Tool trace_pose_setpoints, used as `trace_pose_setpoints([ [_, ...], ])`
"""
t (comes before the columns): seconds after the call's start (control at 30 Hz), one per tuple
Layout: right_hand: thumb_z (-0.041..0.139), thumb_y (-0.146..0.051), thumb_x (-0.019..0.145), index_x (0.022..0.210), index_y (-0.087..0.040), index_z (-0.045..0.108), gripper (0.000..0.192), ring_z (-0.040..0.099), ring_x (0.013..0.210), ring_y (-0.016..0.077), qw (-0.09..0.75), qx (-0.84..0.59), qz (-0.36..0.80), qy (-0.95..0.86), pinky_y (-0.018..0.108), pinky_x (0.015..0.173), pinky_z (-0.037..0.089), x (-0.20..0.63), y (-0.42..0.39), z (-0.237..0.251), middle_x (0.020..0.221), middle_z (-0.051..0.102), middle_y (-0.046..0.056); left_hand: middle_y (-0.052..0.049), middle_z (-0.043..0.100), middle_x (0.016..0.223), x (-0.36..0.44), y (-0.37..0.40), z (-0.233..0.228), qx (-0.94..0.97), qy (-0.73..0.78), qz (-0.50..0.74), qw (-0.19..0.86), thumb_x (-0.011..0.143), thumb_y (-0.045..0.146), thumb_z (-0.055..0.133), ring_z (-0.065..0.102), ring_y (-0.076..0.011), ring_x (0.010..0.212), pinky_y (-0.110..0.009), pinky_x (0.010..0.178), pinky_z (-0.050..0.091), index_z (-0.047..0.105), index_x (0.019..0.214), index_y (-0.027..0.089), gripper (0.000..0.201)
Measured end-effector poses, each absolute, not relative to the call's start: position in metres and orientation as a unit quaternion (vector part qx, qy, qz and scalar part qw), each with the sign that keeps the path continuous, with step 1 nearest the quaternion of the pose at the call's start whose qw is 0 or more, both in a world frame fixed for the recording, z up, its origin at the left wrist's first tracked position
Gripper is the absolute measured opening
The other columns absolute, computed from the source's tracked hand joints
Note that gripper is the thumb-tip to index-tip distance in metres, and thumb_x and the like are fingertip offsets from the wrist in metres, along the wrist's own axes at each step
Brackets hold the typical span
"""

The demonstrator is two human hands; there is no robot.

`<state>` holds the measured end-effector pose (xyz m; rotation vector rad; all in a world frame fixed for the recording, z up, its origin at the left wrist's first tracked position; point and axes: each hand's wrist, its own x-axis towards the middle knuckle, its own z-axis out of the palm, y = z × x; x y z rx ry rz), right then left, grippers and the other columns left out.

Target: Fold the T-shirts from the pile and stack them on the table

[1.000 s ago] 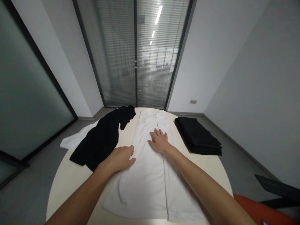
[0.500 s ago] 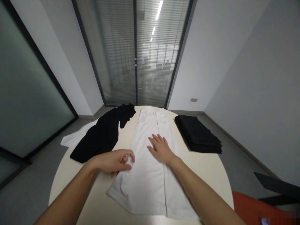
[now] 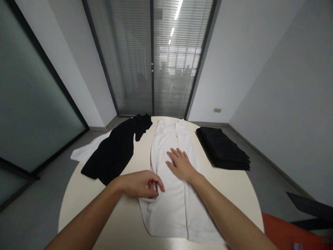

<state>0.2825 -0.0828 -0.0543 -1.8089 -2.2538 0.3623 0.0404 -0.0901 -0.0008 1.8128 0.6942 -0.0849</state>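
Note:
A long white garment (image 3: 169,215) lies lengthwise before me, flaring toward its near hem; it looks like a skirt. My left hand (image 3: 143,184) is curled at its left edge, thumb and fingers closed on a fold of the cloth. Part of that grip is hidden behind the fingers. My right hand (image 3: 181,166) rests flat on the middle of the garment, fingers stretched out and apart. A vertical seam or fold line runs down the cloth beneath the right hand.
The garment lies on a round cream table (image 3: 229,205). A black garment (image 3: 114,149) is spread at left, over a white cloth (image 3: 88,147). At right sits a stack of folded black clothes (image 3: 222,149). A red chair (image 3: 281,229) stands by the right edge.
My left hand has moved right, bringing the garment's left edge inward, so its lower part is narrower. My right hand stays flat in nearly the same place.

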Motion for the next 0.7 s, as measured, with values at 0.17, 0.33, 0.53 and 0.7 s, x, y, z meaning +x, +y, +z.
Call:
trace_pose_setpoints([
  [0.17,0.040,-0.049,0.101,0.152,-0.023,0.042,0.058,0.016,0.153,0.0309,0.113,-0.616,0.123,-0.770,0.053,0.123,0.010,0.282,-0.083,-0.052,0.164,0.028,0.008,0.001,0.068,0.069,0.053,-0.102,-0.004,0.852,0.276,-0.006,0.445,0.080,0.021,0.065,0.057,-0.0109,0.059,-0.019,0.056,0.040,0.078,0.102,0.020,0.026],
  [0.33,0.039,-0.049,0.101,0.152,-0.022,0.042,0.058,0.016,0.153,0.0311,0.106,-0.617,0.123,-0.770,0.053,0.123,0.010,0.281,-0.084,-0.051,0.164,0.028,0.008,0.002,0.070,0.073,0.053,-0.108,-0.003,0.862,0.267,-0.041,0.429,0.075,0.023,0.074,0.060,-0.0116,0.062,-0.019,0.058,0.039,0.078,0.102,0.024,0.028],
  [0.53,0.039,-0.050,0.101,0.152,-0.023,0.042,0.058,0.015,0.153,0.0307,0.105,-0.616,0.115,-0.772,0.052,0.123,0.011,0.281,-0.083,-0.054,0.164,0.028,0.008,0.004,0.058,0.063,0.047,-0.101,-0.001,0.832,0.268,-0.026,0.485,0.085,0.042,0.071,0.050,-0.0096,0.055,-0.021,0.053,0.035,0.074,0.091,0.018,0.025],
  [0.7,0.039,-0.050,0.101,0.152,-0.024,0.042,0.057,0.016,0.153,0.0312,0.112,-0.612,0.114,-0.775,0.053,0.122,0.011,0.282,-0.082,-0.057,0.164,0.029,0.008,-0.005,0.066,0.100,0.058,-0.104,-0.006,0.900,0.190,0.117,0.375,0.091,0.040,0.068,0.059,-0.0154,0.088,-0.026,0.079,0.044,0.075,0.090,0.019,0.022],
])
